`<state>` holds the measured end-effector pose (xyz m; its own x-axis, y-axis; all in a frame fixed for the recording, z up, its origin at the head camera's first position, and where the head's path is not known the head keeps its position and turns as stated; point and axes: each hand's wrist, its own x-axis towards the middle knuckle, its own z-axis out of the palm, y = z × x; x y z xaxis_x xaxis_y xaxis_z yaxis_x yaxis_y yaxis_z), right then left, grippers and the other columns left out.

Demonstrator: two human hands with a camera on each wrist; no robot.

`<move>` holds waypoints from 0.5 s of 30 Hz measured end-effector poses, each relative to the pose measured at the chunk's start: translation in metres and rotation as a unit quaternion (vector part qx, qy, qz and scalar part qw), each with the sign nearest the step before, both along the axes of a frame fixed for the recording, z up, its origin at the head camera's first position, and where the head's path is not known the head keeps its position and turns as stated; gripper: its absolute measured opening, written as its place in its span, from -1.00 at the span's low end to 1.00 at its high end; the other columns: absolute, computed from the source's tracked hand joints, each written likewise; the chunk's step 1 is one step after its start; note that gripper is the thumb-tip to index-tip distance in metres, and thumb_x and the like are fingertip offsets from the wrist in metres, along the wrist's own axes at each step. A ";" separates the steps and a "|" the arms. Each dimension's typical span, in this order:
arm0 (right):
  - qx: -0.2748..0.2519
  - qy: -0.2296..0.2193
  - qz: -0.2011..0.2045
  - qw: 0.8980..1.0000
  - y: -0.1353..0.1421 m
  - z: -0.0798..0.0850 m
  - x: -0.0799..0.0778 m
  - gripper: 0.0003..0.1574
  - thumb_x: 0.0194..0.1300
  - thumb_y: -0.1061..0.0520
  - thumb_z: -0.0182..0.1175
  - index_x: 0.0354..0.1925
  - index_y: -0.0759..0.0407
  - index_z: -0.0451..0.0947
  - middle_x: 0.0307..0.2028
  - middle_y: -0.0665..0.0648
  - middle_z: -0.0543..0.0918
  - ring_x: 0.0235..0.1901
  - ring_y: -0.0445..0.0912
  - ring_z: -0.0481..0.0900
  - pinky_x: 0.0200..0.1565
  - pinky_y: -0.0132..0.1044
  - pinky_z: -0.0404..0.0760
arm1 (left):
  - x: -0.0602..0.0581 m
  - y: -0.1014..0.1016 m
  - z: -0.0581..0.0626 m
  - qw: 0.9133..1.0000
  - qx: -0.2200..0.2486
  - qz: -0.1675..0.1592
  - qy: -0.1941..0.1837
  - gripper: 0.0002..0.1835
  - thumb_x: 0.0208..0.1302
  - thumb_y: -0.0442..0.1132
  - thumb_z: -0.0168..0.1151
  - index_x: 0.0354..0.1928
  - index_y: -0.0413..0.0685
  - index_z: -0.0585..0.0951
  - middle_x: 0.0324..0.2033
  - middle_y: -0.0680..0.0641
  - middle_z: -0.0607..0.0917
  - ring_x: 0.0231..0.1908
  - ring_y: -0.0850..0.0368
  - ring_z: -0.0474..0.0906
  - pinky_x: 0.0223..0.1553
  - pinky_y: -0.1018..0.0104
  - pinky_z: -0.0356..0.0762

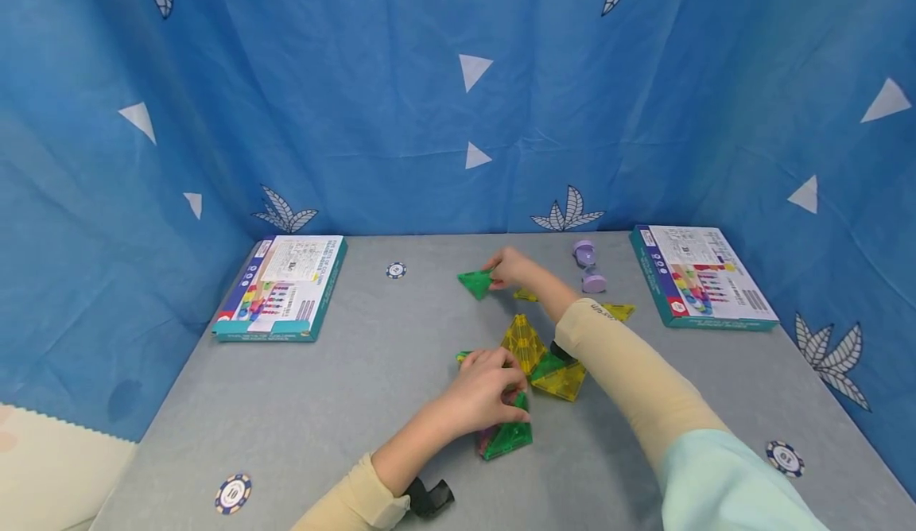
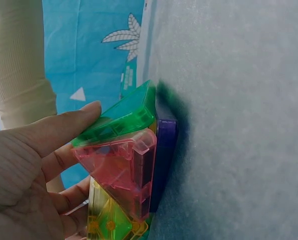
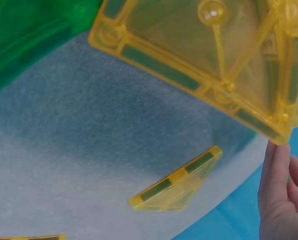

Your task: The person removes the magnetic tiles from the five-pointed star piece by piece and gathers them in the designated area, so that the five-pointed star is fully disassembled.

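My left hand grips a built cluster of see-through magnetic tiles. In the left wrist view its thumb presses a green tile, beside a pink triangular tile; a purple tile lies against the table and a yellow one is below. Farther back, my right hand pinches a green triangular tile at its right end. Between the hands stand yellow tiles joined in a peak, beside a green-and-yellow part. Large in the right wrist view, a yellow tile partly covers the right hand's surroundings.
Loose yellow triangular tiles lie under and beyond the right forearm. Two purple round objects sit near the back. Flat boxes stand at left and right. Poker chips lie on the grey table, with a blue curtain behind.
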<state>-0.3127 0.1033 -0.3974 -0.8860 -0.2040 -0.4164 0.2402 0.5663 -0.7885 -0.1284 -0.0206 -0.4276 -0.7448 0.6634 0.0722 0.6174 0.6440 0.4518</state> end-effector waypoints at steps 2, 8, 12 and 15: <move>-0.012 0.001 -0.016 1.000 0.001 0.000 -0.001 -0.54 0.31 0.46 -0.10 0.17 0.43 0.37 0.05 0.38 0.42 -0.09 0.13 0.52 0.02 -0.13 0.51 | 0.000 0.000 0.000 1.000 0.001 -0.001 0.001 -0.73 -0.01 0.07 0.41 -0.49 0.26 0.48 -0.21 0.21 0.38 -0.10 0.27 0.35 0.20 0.02 0.14; -0.008 0.021 -0.018 1.000 0.013 0.006 0.000 -0.45 0.31 0.44 -0.13 0.27 0.45 0.21 0.15 0.42 0.33 0.06 0.19 0.43 0.08 -0.11 0.46 | 0.000 0.000 -0.001 1.000 0.001 0.001 0.004 -0.72 -0.01 0.08 0.41 -0.50 0.25 0.47 -0.21 0.21 0.37 -0.07 0.26 0.36 0.22 -0.02 0.10; -0.022 0.033 0.001 0.999 0.028 0.013 0.004 -0.46 0.35 0.39 -0.12 0.28 0.46 0.18 0.17 0.43 0.31 0.08 0.18 0.43 0.11 -0.07 0.43 | 0.001 0.000 -0.001 1.000 0.004 -0.001 0.003 -0.70 -0.01 0.07 0.41 -0.52 0.22 0.45 -0.21 0.20 0.36 -0.06 0.26 0.35 0.23 -0.02 0.09; -0.035 0.049 0.025 0.998 0.041 0.023 0.015 -0.50 0.38 0.34 -0.09 0.26 0.43 0.23 0.16 0.42 0.34 0.09 0.17 0.45 0.11 -0.05 0.42 | 0.001 0.000 -0.001 1.000 0.006 -0.003 0.000 -0.71 -0.01 0.07 0.42 -0.50 0.22 0.46 -0.21 0.20 0.36 -0.05 0.26 0.35 0.24 -0.02 0.09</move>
<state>-0.2981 0.1441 -0.3745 -0.9097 -0.2756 -0.3106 0.1318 0.5179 -0.8452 -0.1278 -0.0210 -0.4288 -0.7405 0.6671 0.0808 0.6216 0.6344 0.4595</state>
